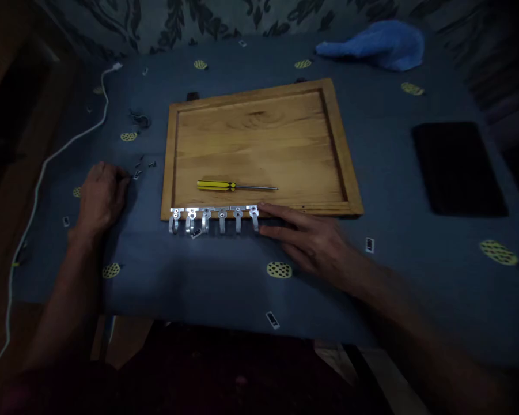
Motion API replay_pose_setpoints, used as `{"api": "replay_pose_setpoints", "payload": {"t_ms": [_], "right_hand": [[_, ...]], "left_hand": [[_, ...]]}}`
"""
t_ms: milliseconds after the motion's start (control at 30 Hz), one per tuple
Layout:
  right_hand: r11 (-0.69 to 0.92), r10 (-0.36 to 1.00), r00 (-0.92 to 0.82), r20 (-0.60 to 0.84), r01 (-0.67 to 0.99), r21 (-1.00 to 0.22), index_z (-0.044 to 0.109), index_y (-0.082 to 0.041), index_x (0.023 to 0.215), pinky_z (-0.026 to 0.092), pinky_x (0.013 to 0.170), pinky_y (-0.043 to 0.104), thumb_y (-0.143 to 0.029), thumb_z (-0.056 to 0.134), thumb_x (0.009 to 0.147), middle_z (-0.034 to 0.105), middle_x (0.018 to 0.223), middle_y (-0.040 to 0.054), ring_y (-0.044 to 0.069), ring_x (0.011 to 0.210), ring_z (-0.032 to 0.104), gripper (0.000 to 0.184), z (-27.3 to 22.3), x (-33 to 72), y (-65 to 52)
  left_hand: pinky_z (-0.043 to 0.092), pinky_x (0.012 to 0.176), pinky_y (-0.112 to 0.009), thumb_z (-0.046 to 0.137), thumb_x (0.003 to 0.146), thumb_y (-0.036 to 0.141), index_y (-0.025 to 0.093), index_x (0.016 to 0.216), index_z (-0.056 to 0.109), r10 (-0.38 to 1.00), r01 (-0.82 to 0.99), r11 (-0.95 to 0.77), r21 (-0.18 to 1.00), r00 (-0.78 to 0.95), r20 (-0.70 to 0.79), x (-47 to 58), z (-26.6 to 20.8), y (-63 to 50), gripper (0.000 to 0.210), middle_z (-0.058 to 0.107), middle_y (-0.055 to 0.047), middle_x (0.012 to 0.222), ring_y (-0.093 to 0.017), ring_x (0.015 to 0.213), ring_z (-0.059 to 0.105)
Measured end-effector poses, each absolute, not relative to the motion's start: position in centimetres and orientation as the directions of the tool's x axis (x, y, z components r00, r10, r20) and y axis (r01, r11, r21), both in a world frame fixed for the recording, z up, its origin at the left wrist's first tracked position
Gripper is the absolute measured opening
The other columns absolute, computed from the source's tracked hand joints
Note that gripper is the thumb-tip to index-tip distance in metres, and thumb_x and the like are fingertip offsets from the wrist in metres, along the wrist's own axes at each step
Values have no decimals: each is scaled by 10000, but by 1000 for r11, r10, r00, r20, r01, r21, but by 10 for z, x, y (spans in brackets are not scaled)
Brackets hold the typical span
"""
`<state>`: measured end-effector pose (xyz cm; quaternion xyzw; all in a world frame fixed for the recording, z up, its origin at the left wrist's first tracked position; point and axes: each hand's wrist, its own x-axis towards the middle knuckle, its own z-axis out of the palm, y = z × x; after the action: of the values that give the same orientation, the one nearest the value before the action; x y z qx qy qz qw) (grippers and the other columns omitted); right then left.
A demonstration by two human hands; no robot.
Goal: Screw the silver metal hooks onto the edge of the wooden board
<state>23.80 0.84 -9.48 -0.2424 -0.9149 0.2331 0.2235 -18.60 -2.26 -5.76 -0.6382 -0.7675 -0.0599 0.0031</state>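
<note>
A metal hook rail (pixel 222 212) with several hooks lies along the near edge of a framed wooden board (pixel 259 141). Its hooks hang over the edge toward me. My right hand (pixel 317 239) reaches in from the right with fingers stretched out, the fingertips touching the rail's right end. On the board's recessed panel rests a screwdriver (pixel 237 185) with a yellow and black handle, its tip to the right. My left hand (pixel 101 193) lies on the cloth left of the board, fingers curled in; what they hold, if anything, is hidden. Several small screws (pixel 151 164) lie just beyond it.
A grey patterned cloth (pixel 224 282) covers the surface. A small dark tangled item (pixel 139 119) lies at the left, near a white cable (pixel 73 138). At the back right is a blue cloth (pixel 384 46); a black flat rectangular object (pixel 460 167) lies at the right.
</note>
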Motion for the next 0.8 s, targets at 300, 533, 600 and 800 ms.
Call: {"api": "replay_pose_setpoints", "payload": {"t_ms": [300,533,600,800], "right_hand": [[784,529,-761,376,269,-559,696,-214,1288,644,987,460,-73,494,989,610,1499,126,252,1243,700,388,-93,240,10],[809,556,-631,541,263,-525,642,-258,1384,624,949,472,-153,595,990,736,1306,99,250,1168,718,410,-80,230,10],[834,527,-648,550,271,-480,523,-279,1504,589,960,504,-249,644,995,716,1340,98,277,1180,689,524,-79,223,11],[840,490,-735,468,254,-480,89,-300,1676,487,1056,567,-484,666,979,624,1451,115,332,1284,566,923,-87,205,12]], "left_hand": [[429,1021,-437,381,1030,363,203,959,460,974,969,222,108,-226,26,-172,-36,-30,192,458,-53,987,-247,1054,488],[431,902,-379,457,1023,347,215,927,480,958,960,191,204,-228,175,-169,-30,-37,166,421,-15,937,-196,933,467],[437,878,-370,481,1022,327,215,942,507,956,967,135,217,-184,226,-165,-28,-38,140,449,-8,931,-187,922,478],[477,898,-358,515,1021,313,213,1012,559,957,989,-14,149,-30,289,-141,-25,-42,110,565,-12,972,-184,959,566]]}}
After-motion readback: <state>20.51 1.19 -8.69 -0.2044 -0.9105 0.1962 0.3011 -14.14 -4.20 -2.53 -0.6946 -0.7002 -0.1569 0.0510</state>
